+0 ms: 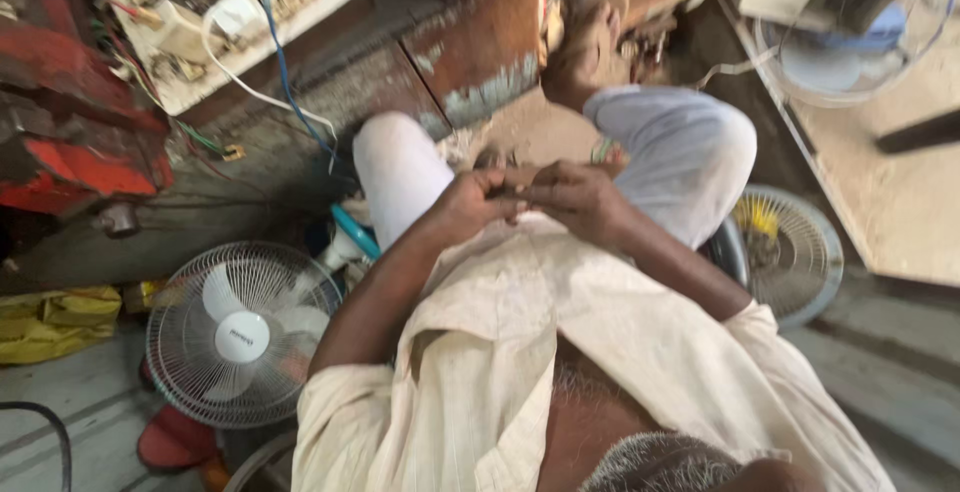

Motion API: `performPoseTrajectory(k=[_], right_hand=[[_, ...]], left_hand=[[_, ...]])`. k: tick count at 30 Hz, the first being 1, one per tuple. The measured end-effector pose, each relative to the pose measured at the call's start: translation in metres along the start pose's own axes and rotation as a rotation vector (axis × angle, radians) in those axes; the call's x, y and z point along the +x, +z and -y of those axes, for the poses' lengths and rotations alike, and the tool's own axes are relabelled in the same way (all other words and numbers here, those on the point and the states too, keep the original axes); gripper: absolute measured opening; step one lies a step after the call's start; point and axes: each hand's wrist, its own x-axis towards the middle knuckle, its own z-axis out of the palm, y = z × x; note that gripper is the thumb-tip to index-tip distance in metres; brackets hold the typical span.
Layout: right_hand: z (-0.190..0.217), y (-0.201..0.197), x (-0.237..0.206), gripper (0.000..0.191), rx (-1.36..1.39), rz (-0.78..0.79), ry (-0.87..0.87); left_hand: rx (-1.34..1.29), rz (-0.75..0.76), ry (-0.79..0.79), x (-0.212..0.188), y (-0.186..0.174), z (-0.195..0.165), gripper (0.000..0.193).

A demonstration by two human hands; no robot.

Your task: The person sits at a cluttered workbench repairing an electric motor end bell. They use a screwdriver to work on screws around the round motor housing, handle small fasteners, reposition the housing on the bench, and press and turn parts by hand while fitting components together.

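I sit with my knees up in pale trousers, and both hands meet over my lap. My left hand (470, 202) and my right hand (575, 197) touch fingertip to fingertip, pinched around something small and dark between them. The frame is too blurred to tell what that thing is. My cream shirt (530, 352) hangs open below the hands. One bare foot (585, 47) rests on the brown floor further ahead.
A white table fan (243, 332) lies at my left. A second fan guard with a yellow hub (790, 252) lies at my right. A red machine (70, 122), a white board of wiring (215, 12) and another wire fan cage (850, 32) stand around.
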Motion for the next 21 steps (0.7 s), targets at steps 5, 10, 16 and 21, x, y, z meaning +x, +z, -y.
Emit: performPoseTrajectory(k=[5, 10, 16, 21], right_hand=[[0.01, -0.003, -0.029, 0.025, 0.01, -0.132, 0.097], [0.03, -0.005, -0.039, 0.022, -0.138, -0.277, 0.145], [0.046, 0.004, -0.038, 0.025, -0.232, -0.366, 0.171], [0.054, 0.009, -0.033, 0.018, -0.323, -0.465, 0.236]], left_hand=[[-0.202, 0.164, -0.002, 0.015, 0.011, 0.009, 0.019], [-0.346, 0.099, 0.083, 0.028, 0.023, 0.015, 0.015], [-0.403, 0.141, 0.146, 0.041, 0.035, 0.019, 0.017], [-0.616, 0.311, 0.201, 0.059, 0.046, 0.011, 0.015]])
